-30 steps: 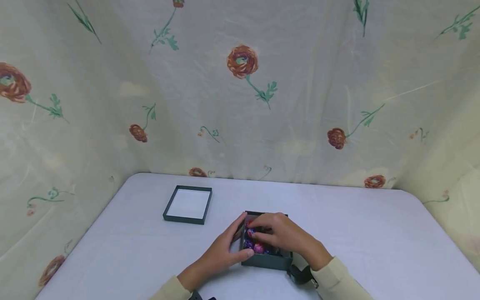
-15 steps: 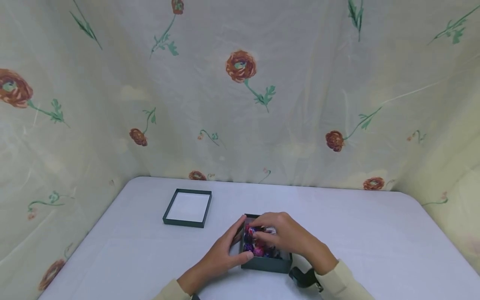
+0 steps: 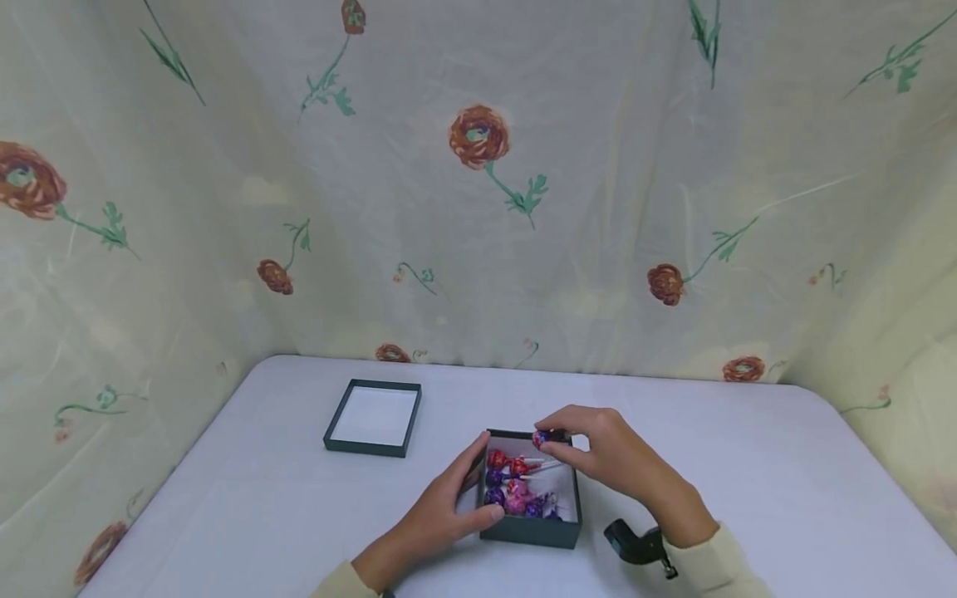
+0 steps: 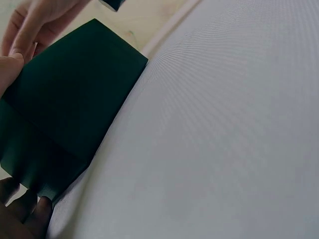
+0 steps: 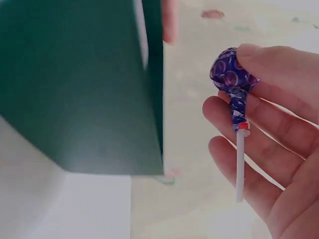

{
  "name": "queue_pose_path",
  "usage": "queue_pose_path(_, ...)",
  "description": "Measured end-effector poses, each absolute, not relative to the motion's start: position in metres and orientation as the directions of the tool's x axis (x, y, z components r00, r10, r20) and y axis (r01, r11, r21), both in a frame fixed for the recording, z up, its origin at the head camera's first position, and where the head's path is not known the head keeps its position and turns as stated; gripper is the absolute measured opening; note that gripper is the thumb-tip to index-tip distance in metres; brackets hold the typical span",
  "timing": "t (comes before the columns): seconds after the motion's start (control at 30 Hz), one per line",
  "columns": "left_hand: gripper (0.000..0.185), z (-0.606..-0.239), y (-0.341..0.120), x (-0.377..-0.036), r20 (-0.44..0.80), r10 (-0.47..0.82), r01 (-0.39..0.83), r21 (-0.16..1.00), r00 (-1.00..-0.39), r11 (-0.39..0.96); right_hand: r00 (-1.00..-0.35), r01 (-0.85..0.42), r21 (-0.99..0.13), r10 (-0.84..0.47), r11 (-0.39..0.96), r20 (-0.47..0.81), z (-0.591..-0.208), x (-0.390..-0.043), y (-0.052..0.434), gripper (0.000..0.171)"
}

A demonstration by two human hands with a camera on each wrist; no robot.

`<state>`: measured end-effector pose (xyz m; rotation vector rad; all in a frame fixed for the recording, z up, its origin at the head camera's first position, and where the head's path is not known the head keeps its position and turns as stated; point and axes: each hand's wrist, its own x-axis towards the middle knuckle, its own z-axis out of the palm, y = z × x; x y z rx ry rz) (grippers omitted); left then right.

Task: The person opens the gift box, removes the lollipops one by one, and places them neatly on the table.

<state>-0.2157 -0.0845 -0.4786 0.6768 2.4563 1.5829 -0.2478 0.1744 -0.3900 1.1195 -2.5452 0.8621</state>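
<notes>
Fingers of our right hand pinch a lollipop by its ball, stick pointing down the right wrist frame; in the head frame it is by the box's upper-right corner. Our left hand, farther from it, grips the box's left side. Left of centre lies a lid.

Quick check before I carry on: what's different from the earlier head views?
The right hand has lifted rightward out of the box, pinching a purple lollipop near the box's far right corner and uncovering the other lollipops. The left hand still holds the box; the lid hasn't moved.
</notes>
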Motion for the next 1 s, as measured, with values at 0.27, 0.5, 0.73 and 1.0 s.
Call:
queue_pose_path(0.27, 0.084, -0.478, -0.085, -0.217, 0.127, 0.436, 0.302, 0.883, -0.891, 0.360, -0.755, -0.655, -0.420, -0.526, 0.628, 0.391, -0.386, -0.249, 0.194, 0.024)
queue_pose_path(0.5, 0.085, -0.478, -0.085, -0.215, 0.123, 0.429, 0.299, 0.878, -0.895, 0.372, -0.823, -0.567, -0.449, -0.456, 0.690, 0.338, -0.386, -0.251, 0.209, 0.024)
queue_pose_path(0.73, 0.085, -0.478, -0.085, -0.214, 0.120, 0.425, 0.300, 0.871, -0.897, 0.389, -0.852, -0.522, -0.466, -0.419, 0.715, 0.313, -0.392, -0.256, 0.226, 0.027)
queue_pose_path(1.0, 0.084, -0.478, -0.084, -0.215, 0.120, 0.426, 0.303, 0.869, -0.897, 0.392, -0.863, -0.506, -0.475, -0.426, 0.720, 0.272, -0.399, -0.261, 0.246, 0.025)
